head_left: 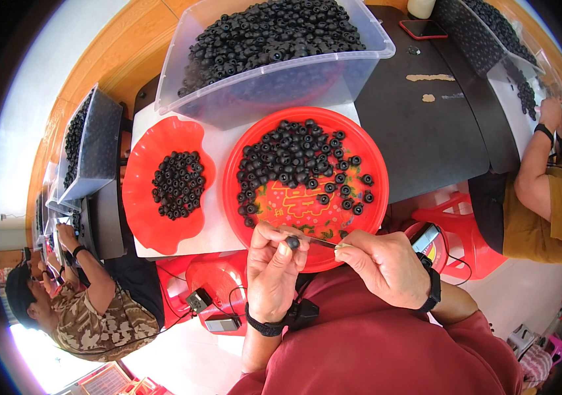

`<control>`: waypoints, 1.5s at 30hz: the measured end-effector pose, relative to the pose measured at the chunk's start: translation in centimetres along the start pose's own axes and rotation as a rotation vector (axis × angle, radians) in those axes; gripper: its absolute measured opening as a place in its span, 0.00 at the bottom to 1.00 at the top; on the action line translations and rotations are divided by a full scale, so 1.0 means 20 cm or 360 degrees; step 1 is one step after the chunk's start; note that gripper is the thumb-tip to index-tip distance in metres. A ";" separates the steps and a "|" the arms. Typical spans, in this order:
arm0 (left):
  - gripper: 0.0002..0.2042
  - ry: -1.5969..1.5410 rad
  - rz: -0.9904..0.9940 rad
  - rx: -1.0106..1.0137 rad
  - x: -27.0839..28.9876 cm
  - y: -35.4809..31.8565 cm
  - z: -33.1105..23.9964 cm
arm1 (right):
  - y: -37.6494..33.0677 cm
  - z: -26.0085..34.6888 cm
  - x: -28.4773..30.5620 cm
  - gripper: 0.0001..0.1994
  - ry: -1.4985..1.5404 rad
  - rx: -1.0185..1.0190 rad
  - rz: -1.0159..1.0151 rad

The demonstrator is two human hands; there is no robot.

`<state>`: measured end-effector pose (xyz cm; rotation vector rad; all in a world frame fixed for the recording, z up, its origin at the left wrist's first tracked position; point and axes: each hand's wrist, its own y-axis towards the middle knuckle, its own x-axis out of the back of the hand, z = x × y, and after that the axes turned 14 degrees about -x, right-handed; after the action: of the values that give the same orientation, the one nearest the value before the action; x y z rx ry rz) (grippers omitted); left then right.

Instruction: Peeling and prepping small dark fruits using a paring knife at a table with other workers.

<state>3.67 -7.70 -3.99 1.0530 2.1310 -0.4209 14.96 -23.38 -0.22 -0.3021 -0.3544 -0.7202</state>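
My left hand (269, 273) pinches a small round black bead (292, 243) between thumb and fingertips, just over the near rim of a round red tray (381, 171). In my right hand (386, 264) is a slim knife (320, 241), its thin metal blade pointing left toward the bead. Whether the blade touches the bead, I cannot tell. Many loose black beads with holes (287, 155) lie in the tray, heaped toward its far side over a printed bottom. Left of it, a scalloped red dish (137, 181) holds a smaller pile of similar beads (179, 184).
Behind the tray stands a big clear plastic bin (281, 82) full of black beads. A phone (423, 29) lies on the dark table (412, 131) at the far right. People work at both sides, a camouflage shirt (116, 313) left and a mustard shirt (544, 210) right. Red stools (218, 283) stand below.
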 end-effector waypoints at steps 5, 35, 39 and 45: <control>0.05 0.0005 0.0045 -0.0022 0.01 0.00 0.01 | 0.00 -0.03 -0.01 0.13 -0.0026 -0.0035 0.0028; 0.05 0.0137 -0.0003 -0.0096 -0.04 -0.02 0.03 | 0.00 0.00 0.02 0.21 0.0877 -0.0665 0.0605; 0.05 0.0059 0.0070 -0.0077 -0.02 -0.02 0.02 | 0.02 0.02 0.04 0.21 0.0695 -0.0629 0.0522; 0.05 0.0075 0.0041 -0.0117 -0.06 -0.01 0.02 | 0.02 0.02 0.03 0.20 0.0737 -0.0627 0.0590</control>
<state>4.13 -8.79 -3.34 1.0568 2.1551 -0.3057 15.61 -23.40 0.28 -0.5424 0.2850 -0.4688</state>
